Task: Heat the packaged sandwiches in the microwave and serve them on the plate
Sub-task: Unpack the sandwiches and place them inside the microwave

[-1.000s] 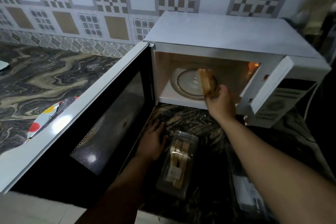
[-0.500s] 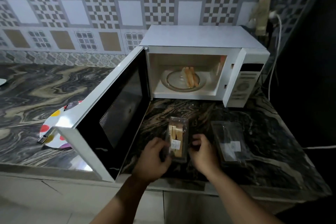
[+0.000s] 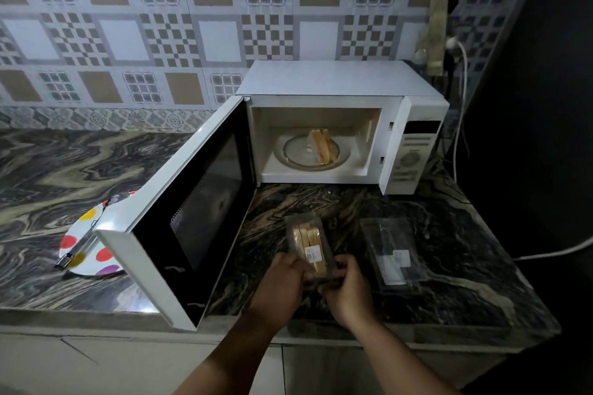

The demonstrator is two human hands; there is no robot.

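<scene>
A white microwave (image 3: 340,80) stands on the marble counter with its door (image 3: 189,212) swung wide open to the left. One unwrapped sandwich (image 3: 322,146) lies on the glass turntable (image 3: 295,154) inside. In front of the microwave, a packaged sandwich (image 3: 308,239) in clear plastic is held at its near end by both hands: my left hand (image 3: 282,282) grips its left side and my right hand (image 3: 348,287) grips its right side. A spotted plate (image 3: 85,247) lies left of the door, partly hidden by it.
An empty clear sandwich package (image 3: 391,250) lies on the counter right of my hands. A metal utensil (image 3: 77,248) rests on the plate. A white cable (image 3: 459,112) runs from a wall socket behind the microwave. The counter's front edge is just below my wrists.
My right hand left the sandwich on the turntable and came back out of the microwave. Both hands then took hold of the packaged sandwich on the counter. The camera pulled back.
</scene>
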